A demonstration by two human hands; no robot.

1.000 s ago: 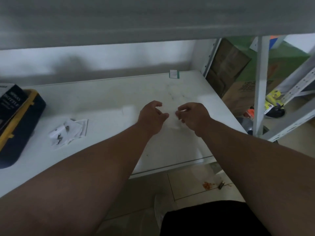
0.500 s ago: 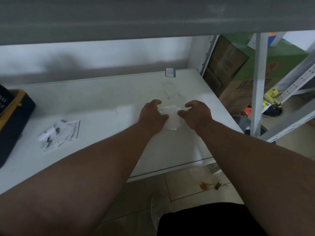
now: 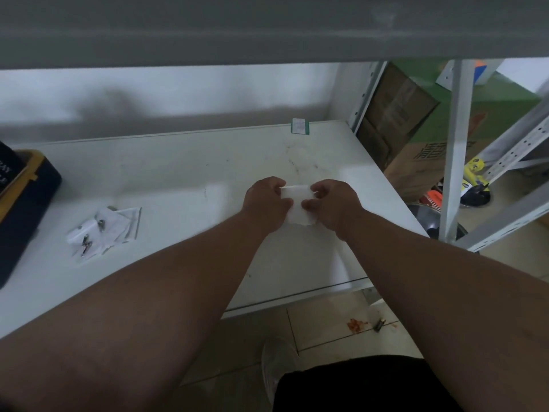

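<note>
A small white packet or folded sheet (image 3: 298, 203) is held just above the white shelf board (image 3: 184, 179), right of its middle. My left hand (image 3: 266, 202) pinches its left edge with thumb and curled fingers. My right hand (image 3: 334, 203) pinches its right edge the same way. What the packet holds is hidden.
Small clear bags with dark metal parts (image 3: 104, 230) lie on the board at the left. A dark blue and yellow case (image 3: 23, 209) stands at the far left edge. A green-edged label (image 3: 300, 126) sits at the back. White rack posts (image 3: 454, 162) and cardboard boxes (image 3: 410, 120) stand to the right.
The hands, apart and with little visible between them a second ago, have closed on the white packet. It now shows plainly between the fingers, held at both edges.
</note>
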